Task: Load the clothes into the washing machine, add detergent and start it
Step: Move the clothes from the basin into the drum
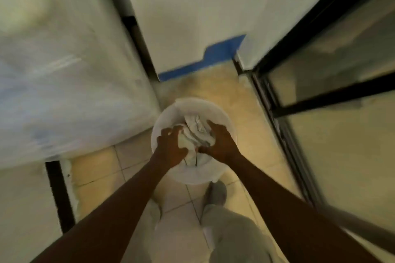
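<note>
Looking straight down, blurred by motion. Both arms stretched into a round white bucket (193, 111) on a tiled floor (100, 168). Left hand (171, 147) and right hand (220, 142) each closed on crumpled white clothes (195, 134) inside. One shoe (215, 193) just beside the bucket's near rim. Large white appliance (70, 83) at left; dark-framed glass door (333, 100) at right.

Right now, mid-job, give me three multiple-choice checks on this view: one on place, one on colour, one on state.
1. Where does the white bucket stand?
A. on the tiled floor
B. on a shelf
C. on a chair

2. What colour is the strip at the wall's foot?
A. red
B. blue
C. green

3. What are the hands doing?
A. hanging free
B. both gripping the laundry
C. one holding a bottle

Answers: A, tiled floor surrounds it; B, blue strip; B, left hand and right hand close on the white clothes.
</note>
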